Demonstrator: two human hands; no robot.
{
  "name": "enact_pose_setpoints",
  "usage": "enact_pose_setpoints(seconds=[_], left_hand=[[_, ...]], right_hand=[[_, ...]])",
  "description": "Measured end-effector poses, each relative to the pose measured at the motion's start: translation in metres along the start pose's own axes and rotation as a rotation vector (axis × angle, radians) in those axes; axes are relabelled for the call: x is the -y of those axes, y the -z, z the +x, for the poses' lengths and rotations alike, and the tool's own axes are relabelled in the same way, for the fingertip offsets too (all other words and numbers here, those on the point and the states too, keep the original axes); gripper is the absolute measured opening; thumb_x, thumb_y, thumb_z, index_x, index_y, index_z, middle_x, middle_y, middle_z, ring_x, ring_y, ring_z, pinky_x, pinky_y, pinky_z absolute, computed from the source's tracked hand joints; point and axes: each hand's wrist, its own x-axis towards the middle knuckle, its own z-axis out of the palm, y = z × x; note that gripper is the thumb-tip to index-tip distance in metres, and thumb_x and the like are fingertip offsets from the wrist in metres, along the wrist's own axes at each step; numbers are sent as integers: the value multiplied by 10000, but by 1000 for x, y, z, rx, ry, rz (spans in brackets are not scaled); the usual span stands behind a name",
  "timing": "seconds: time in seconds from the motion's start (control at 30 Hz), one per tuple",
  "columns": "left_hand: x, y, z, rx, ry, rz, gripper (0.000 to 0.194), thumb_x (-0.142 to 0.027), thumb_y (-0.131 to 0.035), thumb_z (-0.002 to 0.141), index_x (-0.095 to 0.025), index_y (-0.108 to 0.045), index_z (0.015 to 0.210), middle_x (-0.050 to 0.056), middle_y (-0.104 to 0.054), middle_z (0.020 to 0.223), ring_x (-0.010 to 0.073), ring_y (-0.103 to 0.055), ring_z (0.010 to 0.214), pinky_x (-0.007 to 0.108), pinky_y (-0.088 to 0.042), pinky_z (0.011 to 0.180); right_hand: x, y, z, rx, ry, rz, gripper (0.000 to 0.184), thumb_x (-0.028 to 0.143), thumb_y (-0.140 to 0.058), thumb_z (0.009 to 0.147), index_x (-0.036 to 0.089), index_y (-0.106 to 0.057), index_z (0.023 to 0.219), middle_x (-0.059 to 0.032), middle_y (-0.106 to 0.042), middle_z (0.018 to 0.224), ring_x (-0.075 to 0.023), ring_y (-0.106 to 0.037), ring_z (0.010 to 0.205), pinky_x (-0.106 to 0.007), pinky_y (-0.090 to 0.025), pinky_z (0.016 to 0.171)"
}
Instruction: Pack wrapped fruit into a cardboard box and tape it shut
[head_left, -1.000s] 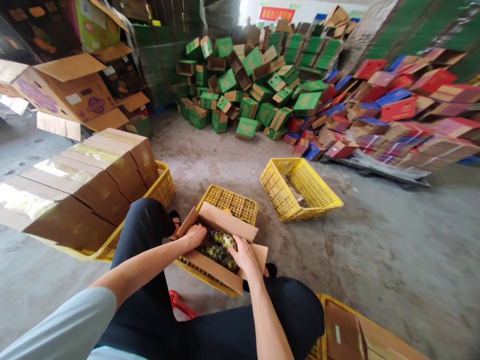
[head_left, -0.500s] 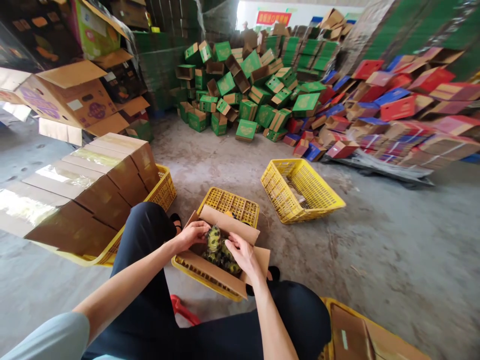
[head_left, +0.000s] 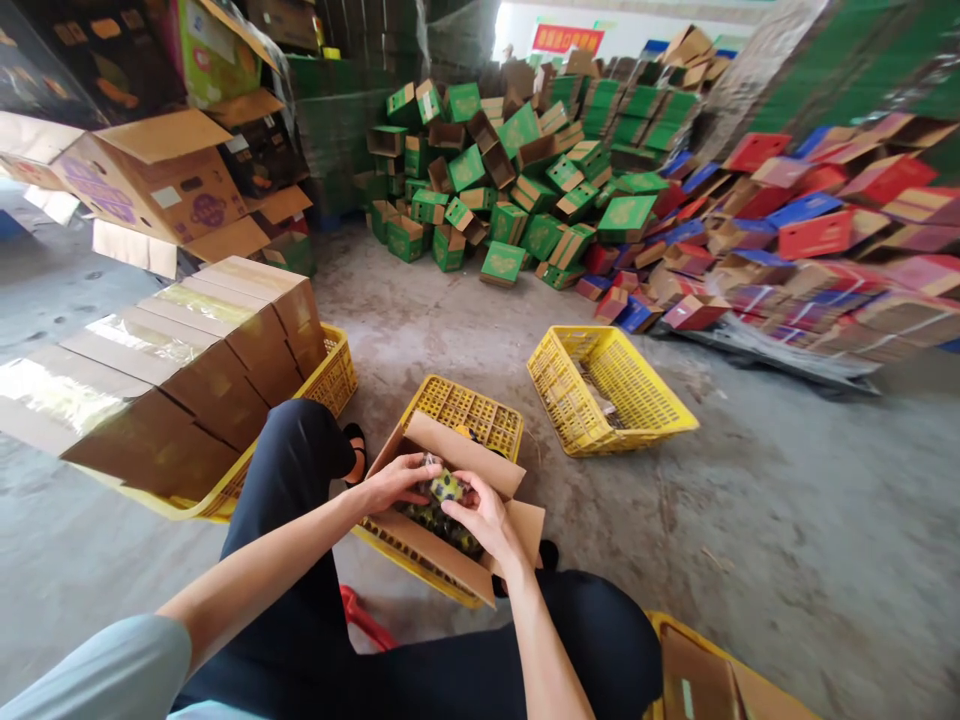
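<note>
Between both hands is a yellow-green, dark-spotted pack (head_left: 447,487) in shiny clear wrap; its exact kind cannot be made out. My left hand (head_left: 403,481) is closed on its left end, and my right hand (head_left: 481,514) pinches the right end. Both hands are over an open cardboard box (head_left: 466,447) with its flaps spread. Inside that box lie several similar spotted packs (head_left: 430,517), partly hidden by my hands. The box rests on a yellow plastic crate (head_left: 480,412) between my legs.
Taped cartons (head_left: 196,330) fill a long yellow crate (head_left: 339,372) at left. Another yellow crate (head_left: 611,390) stands ahead right. Heaped green boxes (head_left: 502,262) and red and blue boxes (head_left: 814,235) lie beyond. A crate with cardboard (head_left: 701,665) is by my right knee.
The spotted pack has turned from upright to lying more level and moved slightly right. My right hand has closed on its right end. The view has shifted slightly.
</note>
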Motion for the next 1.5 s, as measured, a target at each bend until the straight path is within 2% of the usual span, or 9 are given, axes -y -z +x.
enact_pose_setpoints(seconds=[0.2,0.33,0.43,0.57,0.77,0.93,1.1,1.37,1.5], left_hand=[[7,12,10,-104,-112,185,568,-609,-773,786,-159,-702,1126,95,-739,1022,224,-694,913,320,-542,813],[8,28,12,-223,-268,744,354,-469,-688,884,-173,-712,1076,87,-741,1019,237,-679,937,315,-508,852],[16,27,9,-141,-302,1142,210,-292,-664,880,-213,-719,1067,83,-721,1094,264,-644,1049,340,-474,964],[34,16,9,-66,-274,1290,189,-63,-617,795,-201,-735,848,119,-712,981,320,-598,1119,448,-377,1108],[31,3,26,50,-230,1560,114,-140,-663,823,-160,-751,892,146,-730,929,361,-632,1085,570,-309,1133],[31,-20,44,184,-211,1559,406,-387,-853,719,-181,-736,1047,141,-740,1090,385,-623,1149,540,-391,1076],[43,-30,46,130,-202,1500,407,-190,-823,675,-150,-722,1067,183,-718,1126,416,-594,1185,538,-418,1042],[17,16,25,79,-252,1288,370,-69,-696,631,-182,-732,981,73,-722,950,290,-636,984,325,-481,849],[7,31,14,14,-260,1130,234,-57,-613,646,-183,-712,816,29,-710,857,225,-640,877,281,-463,817]], right_hand=[[-9,0,1,-52,36,-137,532,315,-642,870,214,-592,1390,-100,-715,1254,-206,-727,982,-350,-610,877],[-20,12,4,-175,68,-465,438,304,-542,948,163,-631,1353,-143,-718,1256,-250,-689,1165,-412,-535,1048],[-26,15,2,-141,4,-601,459,280,-643,897,140,-656,1335,-180,-677,1351,-306,-632,1285,-446,-478,1118],[-24,7,-3,-43,-86,-731,647,196,-722,832,153,-568,1459,-171,-597,1474,-304,-587,1349,-374,-462,1117],[-17,10,1,-81,-141,-796,433,64,-533,889,170,-714,1268,-137,-770,1193,-261,-722,1119,-300,-499,965],[-13,23,3,-189,-145,-795,360,79,-513,898,188,-778,1115,-115,-797,1113,-243,-738,1066,-257,-502,894],[-10,30,-4,-278,-142,-765,361,118,-504,898,195,-780,1117,-109,-790,1146,-250,-743,1045,-289,-508,922],[-16,34,-9,-333,-116,-542,341,143,-515,848,180,-792,1045,-129,-792,1113,-268,-751,1012,-360,-537,957],[-18,25,-9,-276,-109,-342,339,213,-526,858,180,-782,1076,-112,-802,1052,-236,-772,827,-328,-611,756]])
